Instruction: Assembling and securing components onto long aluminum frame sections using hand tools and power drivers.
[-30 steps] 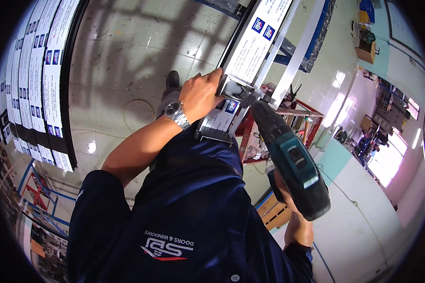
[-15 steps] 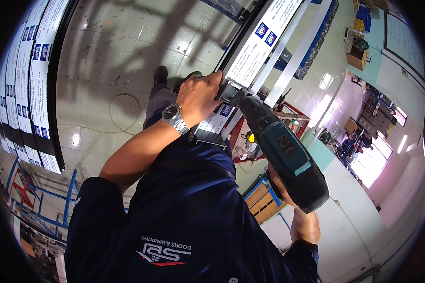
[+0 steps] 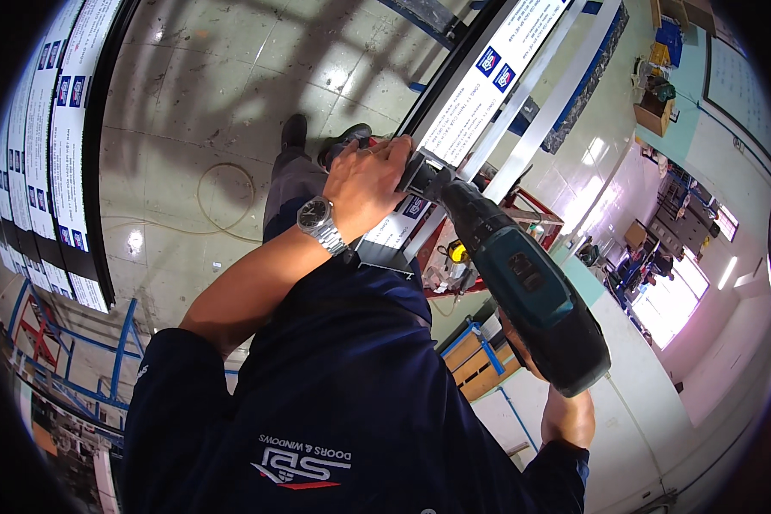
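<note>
A long dark frame profile (image 3: 469,107), faced with white printed film, slants from my waist to the upper right. My left hand (image 3: 361,184), with a metal watch on its wrist, is closed on the profile's left edge, its fingertips partly hidden. Close beside those fingers is a small dark piece (image 3: 419,172) on the profile. A teal and black cordless drill (image 3: 531,278) points up and left, its front end at that dark piece. My right hand (image 3: 521,347) is wrapped round the drill's handle, mostly hidden beneath the body. The bit's exact contact cannot be made out.
Film-covered profiles (image 3: 75,163) stand in a row at the far left, above a blue metal rack (image 3: 116,360). Pale bars (image 3: 531,116) run beside the work profile. A red-framed cart (image 3: 531,214) holds a yellow item. A thin hose (image 3: 250,193) loops on the tiled floor.
The drill, both hands and the profile appear slightly farther right in the picture, along with a small shift of the whole view. The drill's front end stays at the dark piece.
</note>
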